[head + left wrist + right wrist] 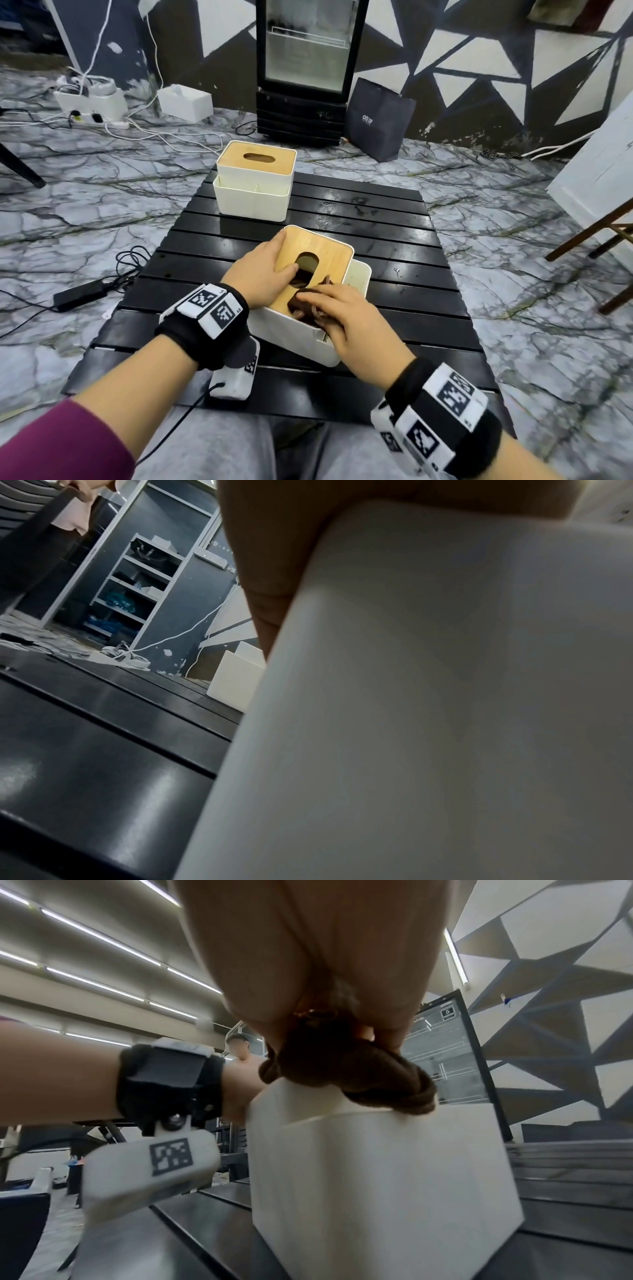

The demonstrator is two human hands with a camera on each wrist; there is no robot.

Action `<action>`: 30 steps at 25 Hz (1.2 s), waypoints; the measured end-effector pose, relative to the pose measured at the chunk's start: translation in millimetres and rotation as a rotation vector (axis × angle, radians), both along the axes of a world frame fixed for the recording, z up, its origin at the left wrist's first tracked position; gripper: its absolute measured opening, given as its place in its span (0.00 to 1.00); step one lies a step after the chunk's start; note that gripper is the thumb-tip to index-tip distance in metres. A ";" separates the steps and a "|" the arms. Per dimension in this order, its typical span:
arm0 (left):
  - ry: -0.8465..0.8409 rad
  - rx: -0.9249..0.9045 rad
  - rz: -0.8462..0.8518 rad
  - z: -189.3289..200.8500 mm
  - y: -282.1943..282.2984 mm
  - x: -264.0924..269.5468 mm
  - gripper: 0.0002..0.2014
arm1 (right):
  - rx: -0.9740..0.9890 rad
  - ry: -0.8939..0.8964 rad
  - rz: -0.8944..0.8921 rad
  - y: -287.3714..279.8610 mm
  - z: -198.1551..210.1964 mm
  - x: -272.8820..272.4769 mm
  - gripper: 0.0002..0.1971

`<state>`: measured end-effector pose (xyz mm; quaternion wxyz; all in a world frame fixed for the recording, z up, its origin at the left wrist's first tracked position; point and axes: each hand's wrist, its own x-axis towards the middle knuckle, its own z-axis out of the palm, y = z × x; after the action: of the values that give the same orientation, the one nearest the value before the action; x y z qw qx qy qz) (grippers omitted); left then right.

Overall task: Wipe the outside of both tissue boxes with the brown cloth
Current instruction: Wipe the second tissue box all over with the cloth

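The near tissue box (pixel 298 329), white with a bamboo lid, sits turned at an angle on the black slatted table (pixel 394 274). My left hand (pixel 263 270) lies flat on the lid's left side, its thumb at the edge of the slot. My right hand (pixel 339 308) grips the bunched brown cloth (pixel 305 305) against the lid's near corner. The right wrist view shows the brown cloth (pixel 352 1074) pressed on the near box's (pixel 377 1177) top edge. A second tissue box (pixel 255 178) stands untouched at the table's far left. The near box's white wall (pixel 445 696) fills the left wrist view.
A glass-door fridge (pixel 305 68) and a dark paper bag (pixel 376 120) stand beyond the table. Cables, a power strip (pixel 89 116) and a white box (pixel 185 102) lie on the marble floor at left. A black adapter (pixel 80 294) lies by the table; wooden legs (pixel 599 240) stand right.
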<state>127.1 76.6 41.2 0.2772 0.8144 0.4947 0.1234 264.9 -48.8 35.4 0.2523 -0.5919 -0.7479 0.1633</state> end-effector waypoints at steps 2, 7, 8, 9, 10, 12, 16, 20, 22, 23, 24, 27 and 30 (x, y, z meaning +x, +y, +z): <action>0.008 0.001 -0.007 0.6 -0.7 -0.8 0.34 | -0.013 0.019 0.008 6.0 4.6 5.4 0.22; 0.010 -0.011 -0.011 2.4 -1.4 -1.6 0.34 | -0.009 0.005 -0.149 51.4 7.8 33.6 0.20; 0.008 -0.013 -0.009 2.2 -1.3 -1.5 0.34 | -0.009 -0.010 -0.168 55.6 7.3 35.0 0.19; 0.007 -0.011 -0.005 2.0 -1.2 -1.4 0.34 | -0.009 -0.016 -0.178 56.4 6.9 34.2 0.19; 0.005 -0.010 -0.003 1.4 -1.1 -1.2 0.34 | -0.009 -0.016 -0.179 53.4 7.2 31.7 0.20; 0.002 -0.005 0.002 0.7 -0.7 -0.6 0.34 | 0.002 -0.010 -0.133 37.0 7.2 22.2 0.21; 0.005 -0.011 -0.003 1.6 -0.8 -1.3 0.34 | -0.014 -0.007 0.018 -1.3 2.5 -2.4 0.22; 0.020 -0.026 -0.026 3.7 -1.3 -2.7 0.34 | -0.033 0.039 0.021 3.6 5.5 4.0 0.21; 0.024 -0.026 -0.035 4.3 -1.7 -3.1 0.34 | -0.055 0.029 -0.035 16.5 8.7 14.0 0.22; 0.027 -0.023 -0.039 4.1 -1.6 -2.8 0.34 | -0.047 0.018 -0.058 24.6 9.8 20.1 0.21; 0.027 -0.022 -0.038 3.5 -1.5 -2.8 0.34 | -0.036 0.007 -0.074 33.1 11.2 25.8 0.21; 0.030 -0.021 -0.032 2.2 -0.3 -3.4 0.34 | -0.022 -0.012 -0.117 54.1 14.3 38.0 0.19; 0.051 -0.027 -0.041 2.5 -1.3 -2.4 0.35 | -0.017 -0.006 -0.151 60.7 14.2 42.0 0.18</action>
<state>124.7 75.3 43.8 0.2780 0.8235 0.4862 0.0904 306.9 11.9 49.6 0.2566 -0.6492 -0.7005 0.1481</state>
